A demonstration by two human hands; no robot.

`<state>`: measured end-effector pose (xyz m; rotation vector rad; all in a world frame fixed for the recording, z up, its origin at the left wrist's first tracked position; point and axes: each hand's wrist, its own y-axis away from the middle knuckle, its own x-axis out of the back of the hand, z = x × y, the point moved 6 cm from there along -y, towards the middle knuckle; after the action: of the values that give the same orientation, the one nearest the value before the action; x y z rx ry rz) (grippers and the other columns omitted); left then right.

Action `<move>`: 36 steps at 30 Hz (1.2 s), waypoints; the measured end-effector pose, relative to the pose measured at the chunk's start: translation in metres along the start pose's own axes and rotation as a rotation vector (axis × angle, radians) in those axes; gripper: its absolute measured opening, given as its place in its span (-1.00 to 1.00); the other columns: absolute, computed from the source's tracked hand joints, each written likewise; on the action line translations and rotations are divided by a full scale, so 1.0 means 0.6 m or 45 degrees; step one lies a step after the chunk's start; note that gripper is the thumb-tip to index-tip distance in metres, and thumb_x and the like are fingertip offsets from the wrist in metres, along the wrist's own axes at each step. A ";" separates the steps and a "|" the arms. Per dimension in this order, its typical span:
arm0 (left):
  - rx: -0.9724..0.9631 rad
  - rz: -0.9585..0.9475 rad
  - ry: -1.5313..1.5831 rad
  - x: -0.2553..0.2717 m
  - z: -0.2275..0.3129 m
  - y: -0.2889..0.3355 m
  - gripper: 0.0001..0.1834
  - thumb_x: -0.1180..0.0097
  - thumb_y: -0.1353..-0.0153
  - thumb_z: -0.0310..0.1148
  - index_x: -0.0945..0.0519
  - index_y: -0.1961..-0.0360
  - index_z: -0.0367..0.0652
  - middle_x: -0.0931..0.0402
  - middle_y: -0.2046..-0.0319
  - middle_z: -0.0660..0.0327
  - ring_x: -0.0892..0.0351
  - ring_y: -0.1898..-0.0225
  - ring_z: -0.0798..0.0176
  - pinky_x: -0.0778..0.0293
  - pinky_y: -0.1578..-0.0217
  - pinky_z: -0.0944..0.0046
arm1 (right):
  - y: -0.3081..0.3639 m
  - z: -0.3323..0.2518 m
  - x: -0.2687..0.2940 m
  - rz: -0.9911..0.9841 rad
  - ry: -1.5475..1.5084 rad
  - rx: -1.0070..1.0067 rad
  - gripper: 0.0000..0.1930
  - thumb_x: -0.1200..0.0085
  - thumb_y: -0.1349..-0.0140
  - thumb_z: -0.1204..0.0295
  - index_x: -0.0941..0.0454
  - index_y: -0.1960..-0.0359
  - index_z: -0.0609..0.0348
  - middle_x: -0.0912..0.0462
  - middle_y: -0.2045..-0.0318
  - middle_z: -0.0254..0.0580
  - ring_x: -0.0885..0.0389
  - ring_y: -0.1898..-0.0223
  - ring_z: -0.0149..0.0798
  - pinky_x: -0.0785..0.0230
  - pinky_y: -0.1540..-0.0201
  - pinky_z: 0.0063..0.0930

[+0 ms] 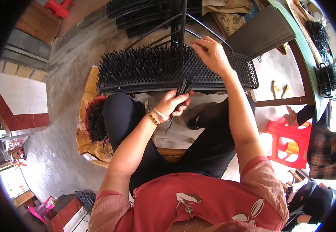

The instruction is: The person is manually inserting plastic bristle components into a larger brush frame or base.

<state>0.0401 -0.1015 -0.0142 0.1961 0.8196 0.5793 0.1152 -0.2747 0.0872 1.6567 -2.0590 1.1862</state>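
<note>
A long black perforated board [235, 73] lies across in front of my knees. Its left part is thick with upright black strips [137, 65], while rows of bare holes show on the right. My left hand [172, 103] is closed round a bundle of thin black strips [183, 88] just below the board's near edge. Above the border between the strips and the bare holes, my right hand [211, 55] has its thumb and fingers pinched together. Whatever lies between those fingertips is too small to make out.
Beside my left knee, a red tub [86, 116] of black strips stands on a yellow-brown sack [82, 96]. Perforated panels [262, 33] are stacked at far right. A black metal frame [175, 27] rises behind the board. A red stool [289, 141] and another person's foot [291, 116] are at right.
</note>
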 end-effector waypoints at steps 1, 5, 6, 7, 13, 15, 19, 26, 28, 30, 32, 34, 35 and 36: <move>-0.035 0.003 0.022 -0.001 0.006 0.001 -0.72 0.06 -0.33 -0.31 -0.41 0.01 -0.19 -0.33 0.47 0.35 -0.20 0.57 0.56 -0.08 0.73 0.60 | 0.008 0.005 -0.001 -0.175 -0.100 -0.177 -0.77 -0.14 -0.19 0.36 -0.62 0.24 0.29 -0.58 0.49 -0.21 -0.51 0.47 -0.41 -0.34 0.43 -0.52; -0.147 0.010 0.113 -0.002 0.022 0.001 -0.72 0.08 -0.34 -0.29 -0.39 0.00 -0.18 -0.33 0.46 0.34 -0.21 0.56 0.54 -0.10 0.73 0.60 | 0.047 0.016 -0.037 -0.583 -0.431 -0.530 -0.69 -0.21 -0.14 0.23 -0.65 0.31 0.30 -0.64 0.52 -0.17 -0.55 0.42 -0.47 -0.39 0.35 -0.55; -0.147 0.009 0.114 -0.004 0.022 0.002 -0.72 0.08 -0.34 -0.29 -0.39 0.00 -0.18 -0.33 0.46 0.34 -0.21 0.56 0.54 -0.10 0.73 0.60 | 0.052 0.014 -0.041 -0.583 -0.430 -0.530 -0.69 -0.21 -0.14 0.23 -0.65 0.31 0.30 -0.64 0.52 -0.17 -0.55 0.42 -0.47 -0.39 0.35 -0.55; -0.150 0.003 0.104 -0.006 0.022 0.003 -0.72 0.08 -0.34 -0.29 -0.39 0.00 -0.17 -0.34 0.45 0.33 -0.21 0.56 0.54 -0.10 0.73 0.60 | 0.056 0.009 -0.047 -0.587 -0.530 -0.558 -0.69 -0.20 -0.15 0.24 -0.66 0.31 0.29 -0.65 0.50 -0.20 -0.55 0.42 -0.47 -0.40 0.34 -0.57; -0.096 0.001 0.046 -0.005 0.011 0.000 -0.68 0.05 -0.33 -0.27 -0.38 -0.04 -0.15 -0.36 0.43 0.32 -0.22 0.56 0.54 -0.10 0.72 0.60 | 0.051 0.019 -0.036 -0.395 -0.813 -0.606 -0.74 -0.14 -0.21 0.33 -0.64 0.31 0.35 -0.65 0.47 -0.23 -0.56 0.41 -0.47 -0.42 0.30 -0.61; -0.067 0.021 0.074 0.003 0.005 -0.002 -0.67 0.03 -0.32 -0.27 -0.40 -0.05 -0.16 -0.38 0.42 0.32 -0.23 0.56 0.54 -0.10 0.71 0.60 | 0.040 0.028 -0.005 -0.210 -0.853 -0.619 -0.75 -0.09 -0.25 0.35 -0.61 0.29 0.34 -0.64 0.46 -0.24 -0.57 0.42 -0.46 -0.43 0.30 -0.61; -0.034 0.004 0.071 0.003 0.001 -0.003 -0.68 0.02 -0.31 -0.28 -0.41 -0.03 -0.19 -0.41 0.43 0.30 -0.24 0.56 0.54 -0.11 0.71 0.60 | 0.022 0.056 0.045 0.238 -0.528 -0.444 -0.77 -0.05 -0.27 0.40 -0.58 0.25 0.39 -0.64 0.43 -0.22 -0.58 0.41 -0.47 -0.45 0.28 -0.61; 0.027 0.018 0.087 0.006 -0.007 -0.006 -0.70 0.06 -0.32 -0.29 -0.42 -0.01 -0.20 -0.46 0.41 0.23 -0.26 0.56 0.53 -0.15 0.70 0.58 | 0.010 0.043 0.026 0.376 -0.107 -0.208 -0.82 -0.11 -0.21 0.44 -0.59 0.21 0.29 -0.64 0.46 -0.20 -0.60 0.41 -0.47 -0.45 0.32 -0.59; 0.026 0.015 0.078 0.003 -0.006 -0.005 -0.70 0.08 -0.32 -0.28 -0.42 0.00 -0.20 -0.47 0.42 0.22 -0.28 0.55 0.52 -0.16 0.70 0.57 | 0.008 0.044 0.021 0.342 -0.078 -0.208 -0.82 -0.13 -0.19 0.45 -0.59 0.21 0.27 -0.64 0.46 -0.17 -0.60 0.43 -0.44 -0.44 0.33 -0.56; 0.026 0.030 0.078 -0.004 -0.003 -0.002 -0.70 0.08 -0.32 -0.27 -0.41 0.00 -0.19 -0.48 0.43 0.21 -0.31 0.55 0.50 -0.17 0.70 0.55 | 0.009 0.047 0.015 0.365 -0.005 -0.087 -0.82 -0.13 -0.17 0.47 -0.58 0.22 0.28 -0.64 0.46 -0.14 -0.60 0.44 -0.41 -0.44 0.33 -0.54; 0.040 0.040 0.068 -0.004 -0.001 -0.002 -0.70 0.08 -0.32 -0.27 -0.40 0.00 -0.19 -0.49 0.43 0.20 -0.32 0.56 0.49 -0.18 0.70 0.54 | 0.007 0.047 0.008 0.346 0.010 -0.090 -0.82 -0.13 -0.17 0.46 -0.59 0.21 0.26 -0.65 0.41 -0.11 -0.63 0.41 -0.31 -0.45 0.32 -0.51; 0.054 0.051 0.059 -0.003 -0.002 -0.001 -0.70 0.08 -0.32 -0.26 -0.40 0.00 -0.18 -0.50 0.44 0.20 -0.33 0.56 0.49 -0.18 0.70 0.53 | 0.006 0.028 0.003 0.367 0.119 0.110 -0.82 -0.11 -0.18 0.45 -0.59 0.20 0.24 -0.65 0.35 -0.10 -0.65 0.36 -0.20 -0.46 0.30 -0.47; 0.053 0.066 0.045 -0.001 -0.002 -0.001 -0.70 0.07 -0.32 -0.26 -0.40 0.00 -0.18 -0.50 0.44 0.20 -0.34 0.57 0.49 -0.19 0.70 0.54 | 0.004 0.027 -0.001 0.306 0.134 0.089 -0.81 -0.11 -0.18 0.44 -0.58 0.19 0.22 -0.65 0.31 -0.08 -0.63 0.30 -0.12 -0.45 0.25 -0.42; 0.052 0.081 0.031 0.001 -0.002 0.000 -0.69 0.07 -0.32 -0.26 -0.40 0.00 -0.18 -0.50 0.44 0.20 -0.34 0.57 0.49 -0.19 0.70 0.54 | 0.004 0.025 -0.001 0.304 0.133 0.090 -0.81 -0.11 -0.18 0.44 -0.58 0.19 0.22 -0.65 0.31 -0.08 -0.63 0.30 -0.12 -0.45 0.25 -0.42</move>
<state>0.0396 -0.1015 -0.0152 0.2539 0.8516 0.6256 0.1178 -0.2849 0.0763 1.3730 -2.2188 1.4034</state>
